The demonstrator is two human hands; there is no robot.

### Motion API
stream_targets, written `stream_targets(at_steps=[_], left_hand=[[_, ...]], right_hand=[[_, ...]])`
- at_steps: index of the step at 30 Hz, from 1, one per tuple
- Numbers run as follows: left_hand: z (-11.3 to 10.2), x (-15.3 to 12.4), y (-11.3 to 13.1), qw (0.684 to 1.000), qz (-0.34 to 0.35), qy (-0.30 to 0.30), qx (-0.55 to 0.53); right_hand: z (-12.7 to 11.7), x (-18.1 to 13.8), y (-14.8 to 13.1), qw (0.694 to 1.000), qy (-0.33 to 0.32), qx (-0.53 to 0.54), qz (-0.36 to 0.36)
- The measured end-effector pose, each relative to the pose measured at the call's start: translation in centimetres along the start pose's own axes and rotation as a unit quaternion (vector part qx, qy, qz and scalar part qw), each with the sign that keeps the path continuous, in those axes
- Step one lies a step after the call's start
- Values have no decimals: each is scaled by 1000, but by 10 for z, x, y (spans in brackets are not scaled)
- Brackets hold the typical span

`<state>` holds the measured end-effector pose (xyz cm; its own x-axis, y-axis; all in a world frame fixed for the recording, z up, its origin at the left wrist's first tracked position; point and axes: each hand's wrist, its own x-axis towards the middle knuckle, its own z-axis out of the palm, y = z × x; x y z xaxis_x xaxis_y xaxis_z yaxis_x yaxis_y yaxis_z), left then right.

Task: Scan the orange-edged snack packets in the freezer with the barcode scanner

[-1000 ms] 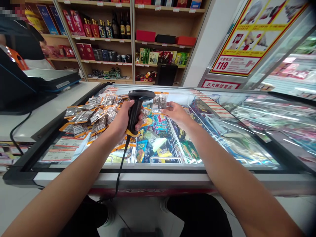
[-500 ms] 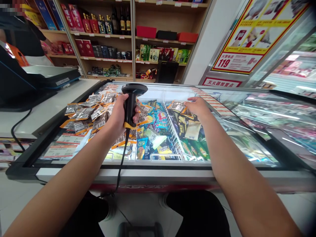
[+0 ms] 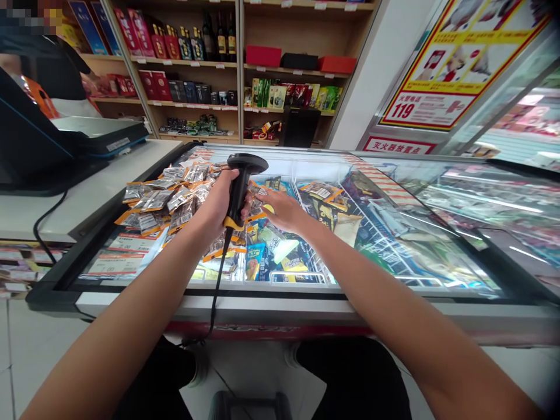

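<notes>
My left hand (image 3: 222,201) is wrapped around the grip of a black and yellow handheld barcode scanner (image 3: 238,189), its head up and its cord hanging down. Close to the scanner's right side, my right hand (image 3: 282,210) reaches with outstretched fingers to the orange-edged snack packets (image 3: 256,189) at the pile's right edge; its fingertips touch or nearly touch them. A heap of similar silvery packets (image 3: 175,195) lies on the freezer's glass top, left of and behind the scanner. A smaller group of packets (image 3: 321,189) lies apart on the right.
Beneath the glass of the chest freezer (image 3: 367,309), wire baskets hold colourful frozen packages (image 3: 284,251). A counter (image 3: 39,213) with a dark machine stands at left, a person (image 3: 56,70) behind it. Stocked shelves (image 3: 188,105) line the back. A stool (image 3: 249,402) shows below.
My right hand has left the packets on the right and moved left to the pile beside the scanner. My left hand still holds the scanner. The view has shifted slightly.
</notes>
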<state>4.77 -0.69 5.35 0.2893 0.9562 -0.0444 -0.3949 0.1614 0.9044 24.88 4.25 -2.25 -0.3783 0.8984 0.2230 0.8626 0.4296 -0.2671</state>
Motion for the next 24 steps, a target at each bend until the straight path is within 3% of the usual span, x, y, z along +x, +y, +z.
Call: stream_targets(at_steps=[4, 10, 19, 24], left_hand=[[-1, 0, 2, 999, -31, 10, 17], [4, -7, -1, 989, -97, -57, 97], [2, -8, -7, 977, -99, -70, 176], [0, -7, -9, 975, -100, -68, 187]], right_hand=[[-2, 1, 28, 1000, 28, -2, 3], [-12, -6, 65, 997, 25, 67, 6], [-25, -11, 51, 994, 9, 94, 45], [-27, -12, 46, 995, 7, 91, 32]])
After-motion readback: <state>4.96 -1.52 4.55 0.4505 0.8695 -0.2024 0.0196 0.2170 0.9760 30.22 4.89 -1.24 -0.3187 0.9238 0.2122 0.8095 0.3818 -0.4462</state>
